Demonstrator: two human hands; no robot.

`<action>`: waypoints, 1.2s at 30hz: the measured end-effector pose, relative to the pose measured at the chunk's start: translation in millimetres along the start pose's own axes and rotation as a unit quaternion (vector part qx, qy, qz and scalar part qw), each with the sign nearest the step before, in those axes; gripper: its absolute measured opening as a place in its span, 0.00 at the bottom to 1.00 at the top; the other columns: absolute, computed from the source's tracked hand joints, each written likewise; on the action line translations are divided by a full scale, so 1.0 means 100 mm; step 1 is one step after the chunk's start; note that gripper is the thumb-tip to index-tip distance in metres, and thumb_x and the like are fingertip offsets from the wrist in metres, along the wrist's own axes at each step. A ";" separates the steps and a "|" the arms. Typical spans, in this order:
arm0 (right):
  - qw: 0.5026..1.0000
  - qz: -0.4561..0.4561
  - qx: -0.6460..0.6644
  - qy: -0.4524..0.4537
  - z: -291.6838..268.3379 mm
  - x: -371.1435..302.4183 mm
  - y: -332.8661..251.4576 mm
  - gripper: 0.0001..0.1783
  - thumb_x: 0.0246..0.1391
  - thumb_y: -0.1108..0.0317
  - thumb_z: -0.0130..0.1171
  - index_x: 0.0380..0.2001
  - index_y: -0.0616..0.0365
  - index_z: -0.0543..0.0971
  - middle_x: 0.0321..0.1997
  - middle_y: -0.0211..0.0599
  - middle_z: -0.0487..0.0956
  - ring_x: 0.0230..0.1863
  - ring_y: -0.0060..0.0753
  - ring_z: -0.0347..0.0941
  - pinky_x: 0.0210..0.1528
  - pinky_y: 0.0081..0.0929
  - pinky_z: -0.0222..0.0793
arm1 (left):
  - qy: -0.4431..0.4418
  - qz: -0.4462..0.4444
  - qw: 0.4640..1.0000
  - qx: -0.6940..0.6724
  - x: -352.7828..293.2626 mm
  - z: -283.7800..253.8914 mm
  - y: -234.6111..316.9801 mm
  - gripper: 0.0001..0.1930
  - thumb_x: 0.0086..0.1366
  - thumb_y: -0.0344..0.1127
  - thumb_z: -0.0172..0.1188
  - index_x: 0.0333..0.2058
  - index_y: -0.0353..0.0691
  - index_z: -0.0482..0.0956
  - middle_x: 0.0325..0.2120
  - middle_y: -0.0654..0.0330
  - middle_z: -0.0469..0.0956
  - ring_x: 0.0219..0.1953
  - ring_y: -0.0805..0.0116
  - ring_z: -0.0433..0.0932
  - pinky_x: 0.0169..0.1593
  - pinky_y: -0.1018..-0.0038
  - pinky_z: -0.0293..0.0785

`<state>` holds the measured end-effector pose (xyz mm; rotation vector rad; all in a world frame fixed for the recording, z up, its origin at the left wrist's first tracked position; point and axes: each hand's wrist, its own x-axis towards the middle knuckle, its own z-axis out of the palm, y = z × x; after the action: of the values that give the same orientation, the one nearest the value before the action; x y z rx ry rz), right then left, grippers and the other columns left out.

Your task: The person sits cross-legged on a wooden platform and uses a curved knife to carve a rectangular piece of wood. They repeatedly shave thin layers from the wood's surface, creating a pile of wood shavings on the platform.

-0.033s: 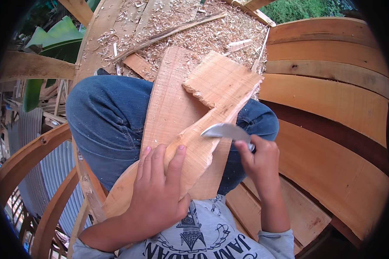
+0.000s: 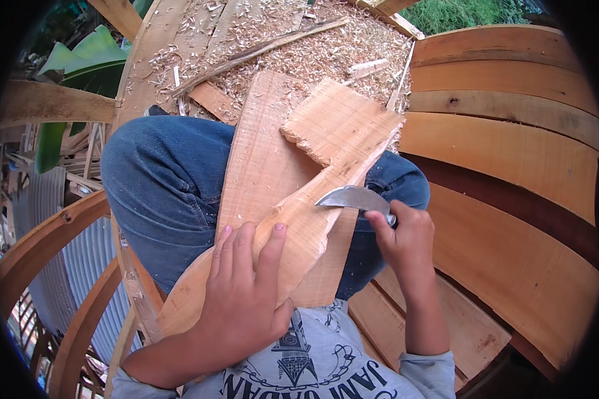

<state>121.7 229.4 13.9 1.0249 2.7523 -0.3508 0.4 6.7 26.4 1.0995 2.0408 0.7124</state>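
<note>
A carved wooden piece point(image 2: 304, 229) with a broad square-cornered end and a long narrowing body lies diagonally across my lap. Flat on its near part rests my left hand point(image 2: 246, 289), fingers stretched out and slightly apart. My right hand point(image 2: 406, 241) is closed around the handle of a knife with a short curved blade point(image 2: 357, 197). The blade's tip points left, over the piece's right side near its narrow middle; whether it touches the wood I cannot tell. Under the piece a wide flat board point(image 2: 256, 149) lies between my knees.
Wood shavings point(image 2: 339, 56) cover the planks ahead, with a long thin stick point(image 2: 263, 50) lying among them. Curved hull-like planks point(image 2: 506, 143) rise on the right. Bent wooden ribs point(image 2: 83, 332) stand on the left, with corrugated sheets point(image 2: 90, 279) beyond them.
My right hand and the knife have shifted slightly right and up, and the blade, blurred before, is now sharp. My left hand and the carved piece stay in place.
</note>
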 end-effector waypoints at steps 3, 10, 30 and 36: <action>0.999 0.004 -0.032 0.024 0.07 0.14 0.18 0.36 0.47 0.36 0.58 0.12 0.62 0.71 0.12 0.50 0.71 0.19 0.55 0.72 0.21 0.42 0.66 | 0.009 0.021 1.000 0.012 0.04 0.02 0.01 0.42 0.46 0.33 0.61 0.61 0.28 0.56 0.50 0.28 0.58 0.55 0.31 0.59 0.64 0.44 0.50; 0.995 0.017 -0.080 0.064 0.10 0.38 0.38 0.39 0.50 0.32 0.53 0.16 0.65 0.74 0.15 0.54 0.72 0.23 0.58 0.73 0.26 0.46 0.68 | 0.020 0.016 0.999 0.023 0.08 0.04 0.03 0.42 0.46 0.32 0.61 0.61 0.29 0.56 0.49 0.29 0.59 0.55 0.31 0.60 0.64 0.44 0.50; 0.995 0.023 -0.091 0.029 0.00 0.29 0.36 0.38 0.48 0.32 0.55 0.14 0.63 0.75 0.15 0.52 0.74 0.21 0.57 0.73 0.24 0.45 0.67 | -0.007 0.012 0.999 0.037 0.15 0.07 0.09 0.44 0.45 0.34 0.64 0.61 0.31 0.56 0.50 0.30 0.58 0.56 0.33 0.61 0.64 0.43 0.51; 0.958 0.254 -0.129 0.027 -0.38 0.79 1.06 0.43 0.55 0.31 0.45 0.18 0.69 0.76 0.13 0.49 0.71 0.17 0.46 0.68 0.25 0.41 0.64 | -0.008 0.014 1.000 -0.024 0.02 0.08 0.09 0.43 0.43 0.29 0.62 0.61 0.32 0.55 0.53 0.31 0.56 0.57 0.27 0.57 0.64 0.43 0.50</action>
<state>129.7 367.1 13.6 1.6122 2.3658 0.1117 9.9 13.9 27.5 1.1041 1.9875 0.7603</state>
